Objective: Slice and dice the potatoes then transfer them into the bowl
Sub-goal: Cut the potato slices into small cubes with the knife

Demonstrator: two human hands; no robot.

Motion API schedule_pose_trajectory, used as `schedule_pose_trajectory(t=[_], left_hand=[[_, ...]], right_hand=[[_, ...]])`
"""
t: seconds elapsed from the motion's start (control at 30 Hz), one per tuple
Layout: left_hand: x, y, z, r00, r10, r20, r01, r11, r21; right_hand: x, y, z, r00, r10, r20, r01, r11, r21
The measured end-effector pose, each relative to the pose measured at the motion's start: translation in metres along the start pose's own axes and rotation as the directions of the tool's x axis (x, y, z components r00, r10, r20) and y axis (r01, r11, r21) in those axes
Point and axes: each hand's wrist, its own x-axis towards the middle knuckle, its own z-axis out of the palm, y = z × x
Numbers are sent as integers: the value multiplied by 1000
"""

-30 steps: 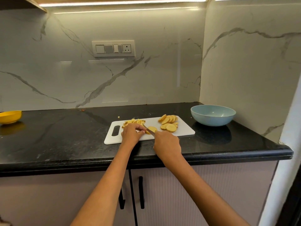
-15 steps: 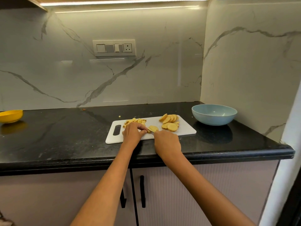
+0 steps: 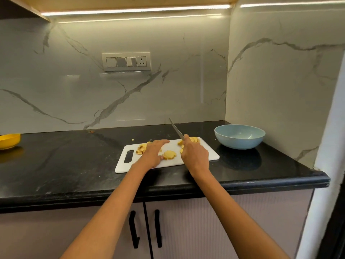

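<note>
From the head view, a white plastic cutting board (image 3: 209, 156) lies on the black stone desk (image 3: 74, 165), bearing pale yellow round potato slices (image 3: 194, 140) at its far right, a single cut slice (image 3: 169, 155) near its middle and small diced potato pieces (image 3: 141, 148) at its left. The left hand (image 3: 153, 153) rests flat on the board with fingers straight, just beside the dice, while the right hand (image 3: 195, 156) grips a silver-bladed knife (image 3: 176, 129), its tip raised away from the person. A light blue round bowl (image 3: 239, 136) stands on the desk right of the board.
</note>
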Motion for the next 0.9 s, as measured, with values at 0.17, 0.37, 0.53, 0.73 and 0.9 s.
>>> schedule_pose_trajectory(t=[0.17,0.37,0.53,0.73,0.9], left_hand=[[27,9,-12,915,34,403,-98,986,138],[26,20,-19,900,13,436,-101,979,180],[12,8,-6,965,-47,258,9,989,147],[-8,2,17,989,-108,-99,74,952,-298],[-9,3,18,989,-128,-70,100,945,-312]], right_hand=[[6,4,2,1000,-19,-10,20,998,54],[5,6,1,1000,-8,-22,10,994,108],[-11,2,-5,1000,-26,-14,27,997,75],[-40,-7,-9,990,-65,124,82,987,-139],[-44,-15,-14,985,-10,174,49,974,-223]])
